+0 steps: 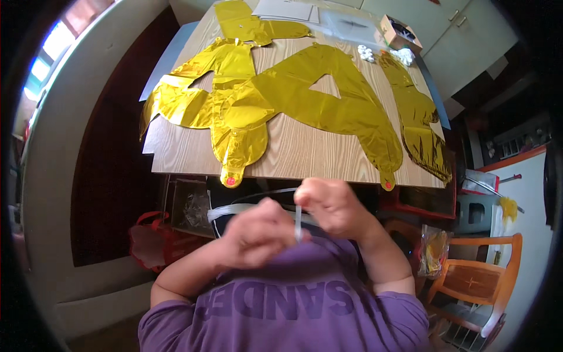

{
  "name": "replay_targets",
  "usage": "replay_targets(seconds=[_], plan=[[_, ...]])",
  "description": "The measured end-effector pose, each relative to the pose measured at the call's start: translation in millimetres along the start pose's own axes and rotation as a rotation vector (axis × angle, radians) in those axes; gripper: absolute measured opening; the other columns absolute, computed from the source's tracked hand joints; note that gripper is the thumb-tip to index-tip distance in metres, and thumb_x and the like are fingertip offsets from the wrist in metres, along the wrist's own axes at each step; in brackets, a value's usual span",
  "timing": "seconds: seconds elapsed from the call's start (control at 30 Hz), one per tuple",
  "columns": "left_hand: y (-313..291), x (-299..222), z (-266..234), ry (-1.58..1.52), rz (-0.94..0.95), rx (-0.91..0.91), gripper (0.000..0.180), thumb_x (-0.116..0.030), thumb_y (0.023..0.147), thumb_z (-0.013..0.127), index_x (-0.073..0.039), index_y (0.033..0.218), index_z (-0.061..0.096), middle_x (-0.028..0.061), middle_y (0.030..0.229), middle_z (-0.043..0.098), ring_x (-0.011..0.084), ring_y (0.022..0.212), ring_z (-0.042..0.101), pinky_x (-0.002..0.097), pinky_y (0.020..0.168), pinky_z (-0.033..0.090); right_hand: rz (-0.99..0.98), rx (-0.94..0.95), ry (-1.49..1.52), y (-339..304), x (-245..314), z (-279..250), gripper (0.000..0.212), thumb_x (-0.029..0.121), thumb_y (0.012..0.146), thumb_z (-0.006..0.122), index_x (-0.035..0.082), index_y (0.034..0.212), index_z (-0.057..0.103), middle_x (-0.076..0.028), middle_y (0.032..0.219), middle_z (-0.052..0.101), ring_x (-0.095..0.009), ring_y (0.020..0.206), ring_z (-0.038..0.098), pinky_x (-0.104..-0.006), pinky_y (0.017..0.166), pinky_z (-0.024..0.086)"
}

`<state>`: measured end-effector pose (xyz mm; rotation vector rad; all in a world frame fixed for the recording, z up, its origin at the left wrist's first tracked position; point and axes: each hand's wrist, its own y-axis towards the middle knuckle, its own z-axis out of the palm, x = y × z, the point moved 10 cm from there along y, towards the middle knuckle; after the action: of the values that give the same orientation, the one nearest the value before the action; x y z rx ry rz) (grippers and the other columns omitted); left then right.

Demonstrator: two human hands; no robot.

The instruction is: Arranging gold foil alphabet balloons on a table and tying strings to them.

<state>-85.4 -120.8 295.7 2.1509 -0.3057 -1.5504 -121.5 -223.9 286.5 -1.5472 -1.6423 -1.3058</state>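
Observation:
In front of my chest, a thin white strip (pixel 298 222) runs between my two hands; whether it is a ribbon or a flattened straw I cannot tell. My left hand (pixel 255 234) is closed on its lower end. Higher up and nearer the table, my right hand (pixel 329 205) pinches the upper end. Both hands are a little blurred. Beyond them a flat gold foil balloon (pixel 346 120) with a triangular hole lies on the table, its tab at the front edge. Another gold foil balloon (pixel 231 111), wrinkled and shiny, overlaps it on the left.
The wood-grain table (pixel 305 155) also bears a gold foil balloon (pixel 240 26) at the back and a darker one (pixel 419 117) along the right edge. A small box (pixel 400 34) and white bundles (pixel 402 57) sit back right. A wooden chair (pixel 475 281) stands at right.

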Motion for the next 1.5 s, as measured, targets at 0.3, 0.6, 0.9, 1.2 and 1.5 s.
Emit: replay_targets(seconds=[0.3, 0.6, 0.9, 1.2, 1.5], plan=[[4, 5, -7, -0.034, -0.045, -0.002, 0.020, 0.000, 0.081, 0.067, -0.005, 0.100, 0.070, 0.0078, 0.085, 0.062, 0.0207, 0.074, 0.059, 0.0318, 0.067, 0.045, -0.015, 0.056, 0.023, -6, -1, 7, 0.007, 0.009, 0.087, 0.059, 0.004, 0.084, 0.058, -0.013, 0.072, 0.056, -0.032, 0.067, 0.059, -0.0372, 0.061, 0.046], [7, -2, -14, -0.052, -0.008, -0.058, 0.028, 0.002, 0.074, 0.067, -0.007, 0.101, 0.071, 0.0080, 0.084, 0.063, 0.0220, 0.080, 0.062, 0.0347, 0.077, 0.049, 0.048, 0.045, 0.059, -6, -10, 9, 0.016, 0.017, 0.091, 0.059, 0.002, 0.085, 0.059, -0.014, 0.074, 0.058, -0.032, 0.070, 0.061, -0.0368, 0.063, 0.048], [-3, 12, -3, -0.190, -0.263, 0.121, 0.009, -0.003, 0.085, 0.064, 0.001, 0.092, 0.069, 0.0093, 0.085, 0.064, 0.0222, 0.080, 0.061, 0.0336, 0.072, 0.048, 0.038, 0.092, 0.084, -11, 2, 10, 0.012, 0.010, 0.092, 0.056, 0.002, 0.084, 0.056, -0.012, 0.071, 0.055, -0.027, 0.067, 0.059, -0.0328, 0.063, 0.046], [-24, 42, -46, -0.430, -0.397, -0.549, 0.008, -0.002, 0.086, 0.063, 0.002, 0.091, 0.067, 0.0092, 0.084, 0.059, 0.0180, 0.078, 0.055, 0.0286, 0.071, 0.041, -0.094, 0.319, 0.129, -34, 24, 62, 0.010, 0.012, 0.091, 0.057, 0.003, 0.088, 0.055, -0.014, 0.075, 0.054, -0.033, 0.071, 0.058, -0.0401, 0.065, 0.047], [-21, 5, 13, -0.272, -0.204, 0.197, 0.014, 0.000, 0.084, 0.066, 0.000, 0.098, 0.069, 0.0119, 0.092, 0.070, 0.0266, 0.087, 0.065, 0.0355, 0.083, 0.047, -0.129, 0.044, -0.235, -15, 67, -33, 0.006, 0.013, 0.087, 0.062, 0.007, 0.088, 0.061, -0.011, 0.085, 0.061, -0.031, 0.082, 0.061, -0.0373, 0.073, 0.047]])
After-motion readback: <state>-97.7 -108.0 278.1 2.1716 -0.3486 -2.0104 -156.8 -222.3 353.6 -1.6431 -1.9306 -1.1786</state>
